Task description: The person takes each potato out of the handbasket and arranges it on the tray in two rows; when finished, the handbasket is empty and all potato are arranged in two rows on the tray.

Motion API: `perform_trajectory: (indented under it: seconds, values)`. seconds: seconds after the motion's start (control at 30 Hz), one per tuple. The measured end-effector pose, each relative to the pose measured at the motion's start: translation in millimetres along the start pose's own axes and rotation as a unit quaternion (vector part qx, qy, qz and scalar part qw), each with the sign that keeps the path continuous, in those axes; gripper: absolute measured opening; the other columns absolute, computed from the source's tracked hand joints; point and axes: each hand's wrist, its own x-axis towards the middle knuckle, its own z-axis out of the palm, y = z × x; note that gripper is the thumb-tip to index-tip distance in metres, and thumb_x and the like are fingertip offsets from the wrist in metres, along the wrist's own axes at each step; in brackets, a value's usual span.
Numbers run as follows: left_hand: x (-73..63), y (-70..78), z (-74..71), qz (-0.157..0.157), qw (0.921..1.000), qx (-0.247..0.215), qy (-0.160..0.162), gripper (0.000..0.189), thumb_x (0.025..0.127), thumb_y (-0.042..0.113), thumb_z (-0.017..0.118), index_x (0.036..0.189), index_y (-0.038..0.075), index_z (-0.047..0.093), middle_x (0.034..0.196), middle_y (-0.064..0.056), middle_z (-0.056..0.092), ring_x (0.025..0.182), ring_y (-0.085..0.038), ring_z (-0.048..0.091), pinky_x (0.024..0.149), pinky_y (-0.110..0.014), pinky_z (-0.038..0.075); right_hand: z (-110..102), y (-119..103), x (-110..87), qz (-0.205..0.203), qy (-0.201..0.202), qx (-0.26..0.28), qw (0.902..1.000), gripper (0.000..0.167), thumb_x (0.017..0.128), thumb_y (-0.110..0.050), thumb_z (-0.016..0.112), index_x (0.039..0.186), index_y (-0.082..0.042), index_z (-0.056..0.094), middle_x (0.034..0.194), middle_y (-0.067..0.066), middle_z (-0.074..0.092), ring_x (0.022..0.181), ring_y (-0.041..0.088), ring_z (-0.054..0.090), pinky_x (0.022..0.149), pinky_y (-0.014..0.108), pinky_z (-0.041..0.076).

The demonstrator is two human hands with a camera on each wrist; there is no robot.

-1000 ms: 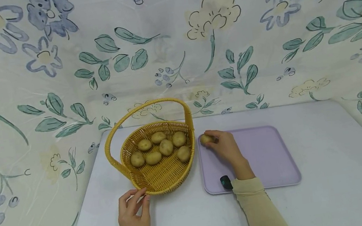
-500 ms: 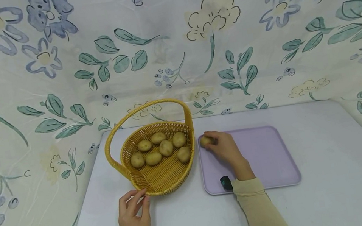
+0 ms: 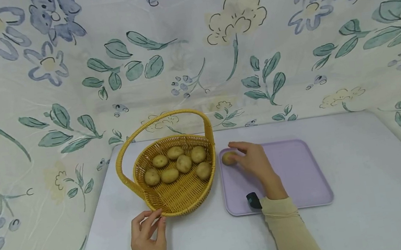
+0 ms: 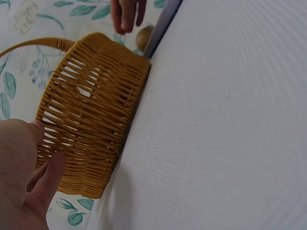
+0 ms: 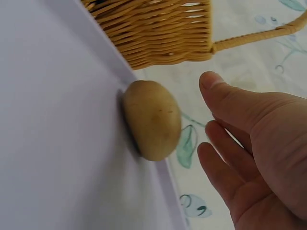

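Note:
A yellow wicker basket (image 3: pixel 181 195) with a tall arched handle holds several potatoes (image 3: pixel 184 163). My left hand (image 3: pixel 149 243) pinches the basket's near rim between thumb and fingers; in the left wrist view that hand (image 4: pixel 21 167) is at the woven wall. One potato (image 3: pixel 228 158) lies in the far left corner of a lilac tray (image 3: pixel 294 176). Just right of and above it, my right hand (image 3: pixel 255 161) has its fingers and thumb parted. The right wrist view shows a gap between the potato (image 5: pixel 152 120) and the hand (image 5: pixel 259 143).
The tray stands on a white table (image 3: pixel 367 179), close to the basket's right side. A black band-like device (image 3: pixel 254 200) sits at my right wrist, over the tray's near edge. Floral cloth (image 3: pixel 191 58) hangs behind the table.
My right hand has let go of the potato in the tray's corner and drawn slightly up and right, its fingers spreading. The left hand and basket have stayed in place.

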Motion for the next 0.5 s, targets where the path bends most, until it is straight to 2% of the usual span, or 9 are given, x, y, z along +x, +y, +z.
perform_trajectory:
  seconds: [0.27,0.5]
  values:
    - [0.3,0.7,-0.5,0.007,1.0,-0.003,0.001,0.025,0.082,-0.014,0.077,0.105,-0.003,0.075,0.114,-0.017,0.057,0.102,0.014,0.058,0.085,-0.003,0.054,-12.3,-11.8,-4.2,-0.028,0.014,0.032,0.999,0.038,0.087,-0.015,0.082,0.124,-0.009,0.074,0.13,0.009,0.071,0.12,0.033,0.068,0.102,0.042,0.059]
    - [0.6,0.4,-0.9,0.011,0.9999,-0.003,0.001,0.026,0.081,-0.014,0.077,0.104,-0.004,0.075,0.114,-0.017,0.056,0.102,0.014,0.058,0.084,-0.004,0.055,-21.8,-26.4,-8.5,-0.028,0.0,0.081,0.9963,0.039,0.085,-0.013,0.083,0.123,-0.008,0.074,0.129,0.009,0.072,0.121,0.034,0.068,0.101,0.047,0.059]
